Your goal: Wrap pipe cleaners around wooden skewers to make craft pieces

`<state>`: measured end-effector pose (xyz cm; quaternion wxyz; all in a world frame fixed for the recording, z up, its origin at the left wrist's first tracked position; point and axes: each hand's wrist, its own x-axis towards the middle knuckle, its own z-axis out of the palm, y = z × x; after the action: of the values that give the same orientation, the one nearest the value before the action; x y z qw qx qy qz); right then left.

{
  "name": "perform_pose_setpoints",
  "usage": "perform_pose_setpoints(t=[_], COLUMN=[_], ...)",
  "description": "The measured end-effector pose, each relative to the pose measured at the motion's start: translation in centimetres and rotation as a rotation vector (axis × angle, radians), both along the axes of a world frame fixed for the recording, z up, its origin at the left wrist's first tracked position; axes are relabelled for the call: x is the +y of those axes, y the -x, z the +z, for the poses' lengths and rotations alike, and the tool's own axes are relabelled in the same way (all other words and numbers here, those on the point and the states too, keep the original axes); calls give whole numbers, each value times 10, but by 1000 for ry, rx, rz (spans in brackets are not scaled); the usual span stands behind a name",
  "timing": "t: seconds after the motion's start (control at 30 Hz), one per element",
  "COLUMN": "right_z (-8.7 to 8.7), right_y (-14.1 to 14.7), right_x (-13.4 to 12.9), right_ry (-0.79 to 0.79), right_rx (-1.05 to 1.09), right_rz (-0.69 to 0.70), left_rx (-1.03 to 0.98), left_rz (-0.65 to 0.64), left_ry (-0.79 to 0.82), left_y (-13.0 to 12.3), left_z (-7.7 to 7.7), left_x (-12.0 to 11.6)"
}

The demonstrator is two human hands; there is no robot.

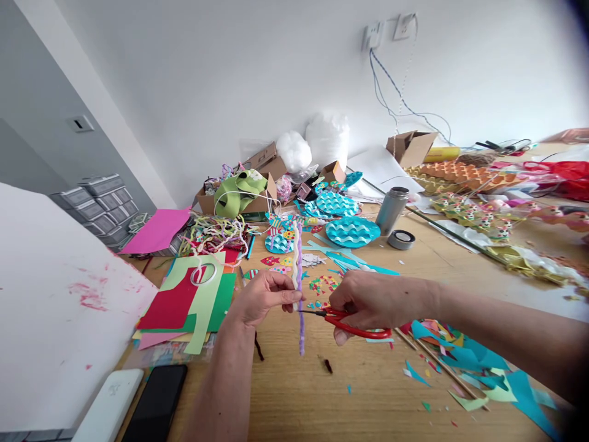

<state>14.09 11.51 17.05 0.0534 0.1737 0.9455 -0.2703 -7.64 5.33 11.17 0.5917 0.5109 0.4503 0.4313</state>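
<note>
My left hand point(271, 298) pinches a white yarn strand point(296, 252) and a purple yarn strand point(301, 334) side by side, upright above the table. The purple one hangs down below my fingers; the white one stops near them. In my right hand point(372, 301) is a pair of red-handled scissors point(363, 328). Their dark blades point left and meet the purple yarn just under my left fingertips. Whether the blades are fully closed is too small to tell. Behind the yarn lie paper fish point(280, 261) and colourful small paper bits point(324, 284).
Blue wavy paper discs point(352, 232) and a steel flask point(392, 210) stand behind my hands, the flask's lid point(401, 239) beside it. Coloured paper sheets point(170, 301) lie left, near a black phone point(155, 402). Paper scraps point(478, 362) cover the right side. Egg-carton strips point(469, 175) lie far right.
</note>
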Motion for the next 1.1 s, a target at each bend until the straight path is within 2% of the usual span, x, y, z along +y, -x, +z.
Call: perform_pose_setpoints(t=[0.33,0.57,0.67,1.1], right_z=[-2,-4,-7,-10], right_y=[1,2,3,-1], right_x=[5,2,1,3], right_ry=[87,47,56,23], right_rx=[-81,-118,-116,-42], right_rz=[43,38,33,-14], left_rx=[56,132,145,-26], left_rz=[-114,-122,-126,-83], left_ry=[-17,-177,-193,68], left_y=[3,0,-2,-10], left_z=[4,2,1,-1], left_x=[-1,1,1,-1])
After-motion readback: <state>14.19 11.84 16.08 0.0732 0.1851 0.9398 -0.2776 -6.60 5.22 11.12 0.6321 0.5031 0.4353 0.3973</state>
